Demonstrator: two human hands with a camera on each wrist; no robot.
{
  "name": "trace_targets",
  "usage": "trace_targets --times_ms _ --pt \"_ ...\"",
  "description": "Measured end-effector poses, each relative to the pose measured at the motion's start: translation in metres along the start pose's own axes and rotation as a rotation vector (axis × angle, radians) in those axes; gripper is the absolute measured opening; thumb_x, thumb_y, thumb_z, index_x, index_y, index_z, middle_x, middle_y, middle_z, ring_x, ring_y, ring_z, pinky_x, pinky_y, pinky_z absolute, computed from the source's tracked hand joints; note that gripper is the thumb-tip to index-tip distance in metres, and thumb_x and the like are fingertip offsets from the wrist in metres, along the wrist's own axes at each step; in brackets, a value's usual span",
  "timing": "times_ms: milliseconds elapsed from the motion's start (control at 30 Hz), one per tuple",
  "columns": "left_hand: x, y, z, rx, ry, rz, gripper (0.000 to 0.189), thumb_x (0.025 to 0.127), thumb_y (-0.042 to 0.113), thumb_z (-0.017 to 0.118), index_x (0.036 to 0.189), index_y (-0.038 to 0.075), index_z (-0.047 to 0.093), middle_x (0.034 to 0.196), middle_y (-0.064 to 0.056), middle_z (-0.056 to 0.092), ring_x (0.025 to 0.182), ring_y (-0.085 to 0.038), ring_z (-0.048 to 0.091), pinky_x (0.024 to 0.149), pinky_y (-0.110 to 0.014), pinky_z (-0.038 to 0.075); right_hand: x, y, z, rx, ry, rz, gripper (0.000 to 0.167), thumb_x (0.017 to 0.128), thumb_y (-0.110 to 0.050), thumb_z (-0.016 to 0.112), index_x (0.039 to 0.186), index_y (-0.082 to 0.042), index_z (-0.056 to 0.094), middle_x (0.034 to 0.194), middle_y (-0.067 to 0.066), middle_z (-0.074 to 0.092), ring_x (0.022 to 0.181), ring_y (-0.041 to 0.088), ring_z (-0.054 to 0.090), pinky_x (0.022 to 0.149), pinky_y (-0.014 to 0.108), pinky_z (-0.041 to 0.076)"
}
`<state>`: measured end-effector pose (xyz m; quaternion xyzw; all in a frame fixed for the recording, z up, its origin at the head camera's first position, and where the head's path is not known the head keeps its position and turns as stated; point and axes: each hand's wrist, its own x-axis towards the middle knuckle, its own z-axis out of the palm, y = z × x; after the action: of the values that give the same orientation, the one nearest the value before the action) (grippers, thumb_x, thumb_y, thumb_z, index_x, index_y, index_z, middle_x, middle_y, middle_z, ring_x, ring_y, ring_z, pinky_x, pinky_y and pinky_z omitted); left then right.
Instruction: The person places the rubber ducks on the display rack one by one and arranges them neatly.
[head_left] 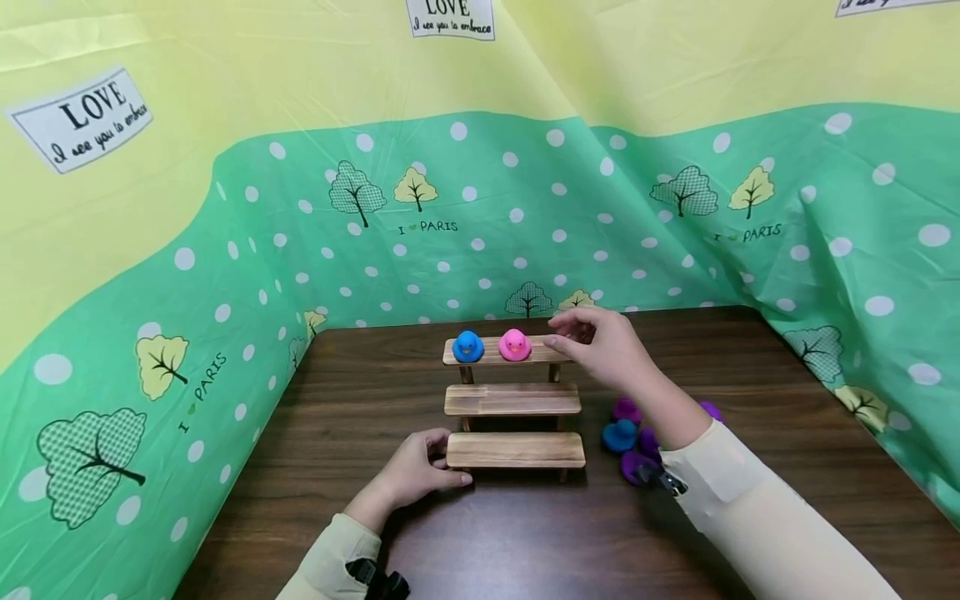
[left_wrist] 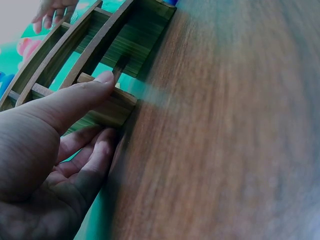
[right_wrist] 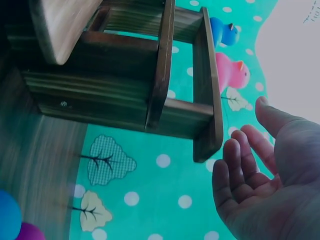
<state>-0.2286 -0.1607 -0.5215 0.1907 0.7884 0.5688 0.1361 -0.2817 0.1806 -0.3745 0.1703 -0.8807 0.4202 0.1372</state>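
A small three-tier wooden stand (head_left: 514,450) stands on the table. A blue rubber duck (head_left: 468,347) and a pink rubber duck (head_left: 514,345) sit side by side on its top tier, toward the left and middle. My left hand (head_left: 416,471) grips the stand at the left end of the bottom tier, and the left wrist view shows the thumb (left_wrist: 87,97) on one side and the fingers on the other. Beside the top tier's right end is my right hand (head_left: 603,346), holding nothing. Its fingers (right_wrist: 240,165) are loosely bent and spread from the thumb in the right wrist view.
Right of the stand lie several loose ducks, among them a blue one (head_left: 619,435) and a purple one (head_left: 636,467), partly hidden by my right forearm. A green and yellow printed cloth (head_left: 480,208) hangs behind and along both sides of the dark wooden table (head_left: 360,392).
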Motion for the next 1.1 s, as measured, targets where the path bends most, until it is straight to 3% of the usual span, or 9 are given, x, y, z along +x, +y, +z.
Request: trace_targets --times_ms 467,1100 --pt "0.000 0.000 -0.001 0.067 0.003 0.014 0.046 0.081 0.015 0.093 0.118 0.003 0.069 0.104 -0.003 0.074 0.097 -0.014 0.069 0.085 -0.027 0.058 -0.017 0.032 -0.029 -0.069 0.029 0.046 0.029 0.095 -0.039 0.080 0.113 -0.017 0.077 0.096 0.000 0.072 0.082 0.021 0.062 0.068 0.030 0.052" --pt "-0.002 0.003 0.000 0.042 0.005 -0.015 0.047 0.080 0.010 0.093 0.119 0.001 0.068 0.106 -0.005 0.072 0.100 -0.017 0.068 0.086 -0.026 0.058 -0.059 0.087 -0.075 -0.136 0.052 0.155 0.033 0.097 -0.039 0.078 0.116 -0.012 0.075 0.096 0.006 0.072 0.081 0.025 0.059 0.059 0.028 0.049"
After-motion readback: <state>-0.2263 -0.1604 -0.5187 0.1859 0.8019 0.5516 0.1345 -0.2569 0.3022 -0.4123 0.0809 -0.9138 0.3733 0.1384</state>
